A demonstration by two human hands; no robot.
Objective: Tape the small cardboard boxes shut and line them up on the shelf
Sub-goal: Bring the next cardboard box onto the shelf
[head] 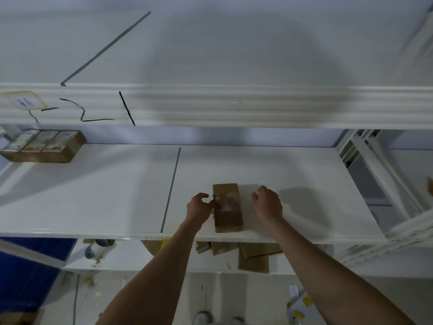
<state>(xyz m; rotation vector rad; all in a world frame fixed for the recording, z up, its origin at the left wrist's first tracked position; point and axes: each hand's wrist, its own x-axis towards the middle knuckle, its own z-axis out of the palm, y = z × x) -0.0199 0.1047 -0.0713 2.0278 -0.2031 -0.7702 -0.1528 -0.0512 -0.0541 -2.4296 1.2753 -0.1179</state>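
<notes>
Small taped box on the white shelf.
Left hand fingers touch its left side, loosely curled; right hand fingers wide, just beside it.

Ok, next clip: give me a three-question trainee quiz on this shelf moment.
1. True or false: the right hand grips the small brown cardboard box.
2. Which hand touches that box?
3. The group of labelled brown boxes sits at the white shelf's: A far left, B far right, C front centre.

Key: 1 false, it hovers beside the box; 2 the left hand, at the box's left edge; 3 A.
</notes>
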